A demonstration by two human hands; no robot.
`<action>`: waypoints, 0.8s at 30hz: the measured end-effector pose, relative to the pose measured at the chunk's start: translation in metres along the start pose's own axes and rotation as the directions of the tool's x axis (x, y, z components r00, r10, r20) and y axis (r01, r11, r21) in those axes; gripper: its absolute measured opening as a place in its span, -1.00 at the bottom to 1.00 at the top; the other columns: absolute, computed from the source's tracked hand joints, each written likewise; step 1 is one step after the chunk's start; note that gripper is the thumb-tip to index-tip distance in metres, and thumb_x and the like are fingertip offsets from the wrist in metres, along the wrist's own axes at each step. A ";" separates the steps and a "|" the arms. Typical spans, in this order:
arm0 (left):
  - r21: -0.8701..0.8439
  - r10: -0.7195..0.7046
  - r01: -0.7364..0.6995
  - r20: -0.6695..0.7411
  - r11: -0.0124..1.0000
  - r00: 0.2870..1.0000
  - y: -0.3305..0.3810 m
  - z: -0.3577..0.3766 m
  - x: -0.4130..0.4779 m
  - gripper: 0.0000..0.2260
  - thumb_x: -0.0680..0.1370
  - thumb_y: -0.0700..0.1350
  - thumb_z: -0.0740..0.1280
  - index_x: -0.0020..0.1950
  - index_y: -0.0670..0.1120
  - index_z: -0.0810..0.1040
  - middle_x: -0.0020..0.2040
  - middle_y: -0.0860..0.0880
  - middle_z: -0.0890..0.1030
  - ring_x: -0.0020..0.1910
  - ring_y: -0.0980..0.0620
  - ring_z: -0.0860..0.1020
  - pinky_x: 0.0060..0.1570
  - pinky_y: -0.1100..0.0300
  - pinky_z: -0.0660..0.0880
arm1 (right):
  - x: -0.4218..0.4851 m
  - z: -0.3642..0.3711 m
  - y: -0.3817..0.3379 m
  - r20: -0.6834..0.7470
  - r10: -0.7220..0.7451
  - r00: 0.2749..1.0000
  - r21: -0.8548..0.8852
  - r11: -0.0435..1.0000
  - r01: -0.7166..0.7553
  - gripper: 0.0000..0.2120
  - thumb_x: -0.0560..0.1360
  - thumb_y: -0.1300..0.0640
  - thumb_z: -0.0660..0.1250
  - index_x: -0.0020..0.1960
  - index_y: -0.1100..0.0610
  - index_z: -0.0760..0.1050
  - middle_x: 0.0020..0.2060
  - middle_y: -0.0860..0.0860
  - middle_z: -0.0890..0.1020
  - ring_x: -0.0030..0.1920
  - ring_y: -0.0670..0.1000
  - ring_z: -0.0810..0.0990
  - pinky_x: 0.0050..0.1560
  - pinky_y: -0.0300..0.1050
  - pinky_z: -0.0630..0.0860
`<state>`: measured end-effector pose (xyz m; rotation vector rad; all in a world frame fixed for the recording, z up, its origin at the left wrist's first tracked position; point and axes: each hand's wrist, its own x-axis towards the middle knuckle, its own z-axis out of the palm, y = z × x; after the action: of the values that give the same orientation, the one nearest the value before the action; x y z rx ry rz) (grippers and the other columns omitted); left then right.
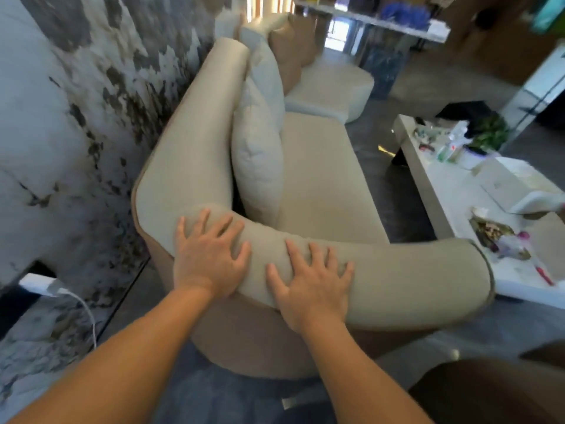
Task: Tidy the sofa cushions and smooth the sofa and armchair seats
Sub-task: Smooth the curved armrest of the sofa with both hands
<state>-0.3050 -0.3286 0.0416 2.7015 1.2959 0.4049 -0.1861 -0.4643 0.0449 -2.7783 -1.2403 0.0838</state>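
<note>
At 6 o'clock, left hand [208, 258] and right hand [312, 286] lie flat, open, on the sofa arm [397, 270], holding nothing; better press evenly outward.

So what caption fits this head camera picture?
Both hands, left and right, press flat on the sofa's padded arm.

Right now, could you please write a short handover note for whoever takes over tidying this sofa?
Left hand and right hand: both flat and open on the padded arm of the sofa, holding nothing.
Pale cushion stands upright against the backrest; more cushions, pale and brown, line up behind it.
Seat looks smooth already.
Left, as far as I can judge: check the far cushions, then the armchair seat, which is not clearly in view.
</note>
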 end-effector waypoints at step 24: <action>-0.078 0.037 -0.039 -0.026 0.996 0.999 -0.062 0.019 0.144 -0.44 0.44 0.34 -0.05 0.37 0.30 0.42 0.42 0.32 0.38 0.54 0.03 0.10 0.50 -0.12 -0.17 | 0.125 -0.002 -0.078 -0.133 0.076 0.988 0.075 0.995 -0.067 -0.43 0.26 -0.36 0.17 0.09 -0.15 0.70 0.07 0.16 0.72 0.10 0.35 0.65 0.18 0.51 0.38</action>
<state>-0.2594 -0.1776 0.0372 2.6681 1.2097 0.4842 -0.1605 -0.3195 0.0542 -2.7171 -1.0847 -0.0537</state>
